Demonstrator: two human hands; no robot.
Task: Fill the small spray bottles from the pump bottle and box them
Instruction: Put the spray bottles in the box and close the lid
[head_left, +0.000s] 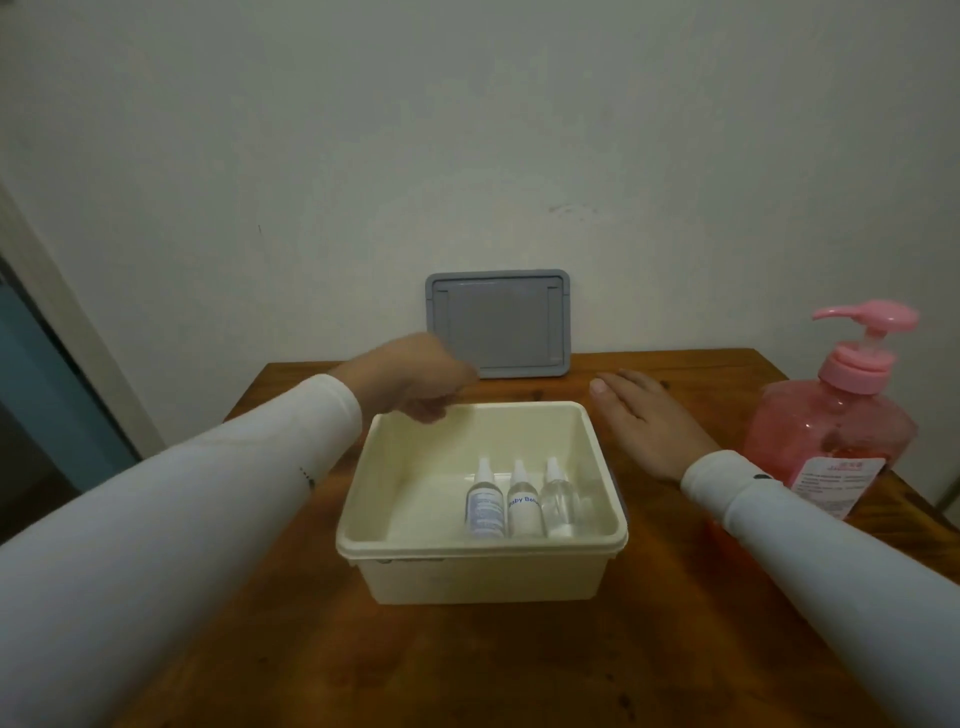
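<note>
Three small spray bottles stand upright in a row inside the cream box (395, 525): a labelled one (485, 501) on the left, a white "Baby" one (523, 504) in the middle, a clear one (558, 501) on the right. The pink pump bottle (836, 421) stands at the table's right edge. My left hand (410, 379) hovers blurred above the box's far left corner, fingers loosely curled, holding nothing that shows. My right hand (644, 421) lies flat on the table between the box and the pump bottle.
A grey box lid (501, 325) leans upright against the wall behind the box. The wooden table (467, 660) ends close on the left and right. A door frame (62, 332) runs down the left side.
</note>
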